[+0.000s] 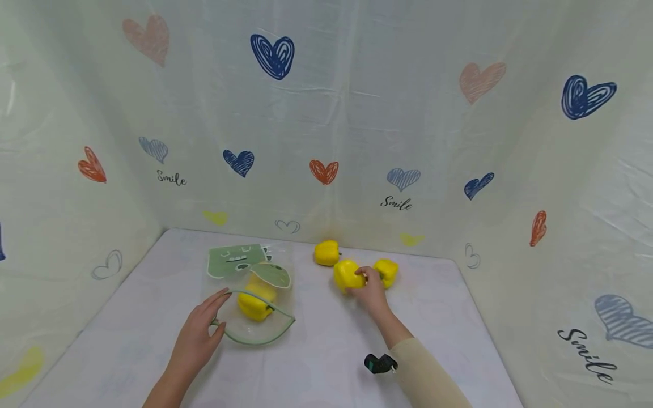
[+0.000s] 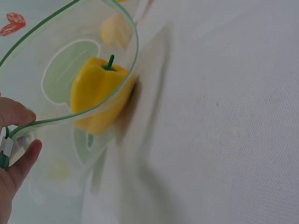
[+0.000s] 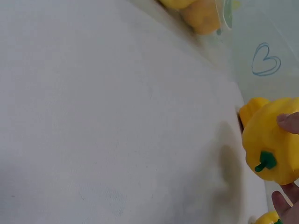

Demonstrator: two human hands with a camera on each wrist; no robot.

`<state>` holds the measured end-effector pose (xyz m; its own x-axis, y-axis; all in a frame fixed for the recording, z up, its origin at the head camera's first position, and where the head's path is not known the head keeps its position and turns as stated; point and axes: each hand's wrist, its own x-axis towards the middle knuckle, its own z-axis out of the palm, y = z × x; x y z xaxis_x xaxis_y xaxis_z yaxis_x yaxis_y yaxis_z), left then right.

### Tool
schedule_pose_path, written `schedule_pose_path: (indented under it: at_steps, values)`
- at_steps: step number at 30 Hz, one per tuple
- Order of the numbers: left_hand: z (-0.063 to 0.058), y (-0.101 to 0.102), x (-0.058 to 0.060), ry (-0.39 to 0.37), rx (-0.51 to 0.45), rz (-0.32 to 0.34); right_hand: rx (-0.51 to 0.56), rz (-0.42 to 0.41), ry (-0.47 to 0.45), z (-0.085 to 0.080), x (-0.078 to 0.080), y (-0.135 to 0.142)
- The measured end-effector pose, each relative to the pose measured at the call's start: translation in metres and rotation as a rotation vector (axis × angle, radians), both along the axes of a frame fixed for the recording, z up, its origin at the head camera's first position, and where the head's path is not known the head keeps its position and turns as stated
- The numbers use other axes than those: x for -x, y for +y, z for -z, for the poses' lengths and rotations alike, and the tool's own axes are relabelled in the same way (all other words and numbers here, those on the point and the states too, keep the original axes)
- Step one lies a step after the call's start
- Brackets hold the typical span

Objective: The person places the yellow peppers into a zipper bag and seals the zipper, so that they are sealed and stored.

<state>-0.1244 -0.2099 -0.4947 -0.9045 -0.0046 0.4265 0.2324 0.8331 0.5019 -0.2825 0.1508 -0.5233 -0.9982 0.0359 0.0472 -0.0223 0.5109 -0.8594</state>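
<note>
My left hand holds the green-edged mouth of a clear bag at its left side, thumb and fingers about the rim. Printed green shapes decorate the bag. Inside it lies a yellow bell pepper with a green stem, and a second yellow shape shows blurred behind the plastic. To the right, my right hand grips another yellow bell pepper, thumb on one side and fingers on the other. Part of that hand is cut off in the right wrist view.
One yellow pepper sits behind the gripped one, and another pepper just right of it. A black object is at the right forearm's sleeve. A heart-printed curtain surrounds the white table at the back and sides.
</note>
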Motion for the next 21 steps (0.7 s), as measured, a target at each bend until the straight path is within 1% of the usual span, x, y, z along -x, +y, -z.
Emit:
schedule_pose_path:
  at_steps: [5, 10, 17, 21]
  values:
    - [0.002, 0.000, 0.001, 0.008, 0.025, -0.002, 0.013, -0.075, 0.006, -0.010, -0.014, -0.005]
    - [0.003, 0.001, 0.001, 0.043, 0.052, 0.007, 0.009, -0.116, 0.004, -0.018, -0.027, -0.010]
    - [0.004, 0.003, 0.001, 0.092, 0.047, 0.027, 0.044, -0.210, 0.046, -0.028, -0.045, -0.013]
    - [0.003, 0.004, 0.001, 0.114, 0.048, 0.037, 0.043, -0.262, 0.065, -0.035, -0.054, -0.017]
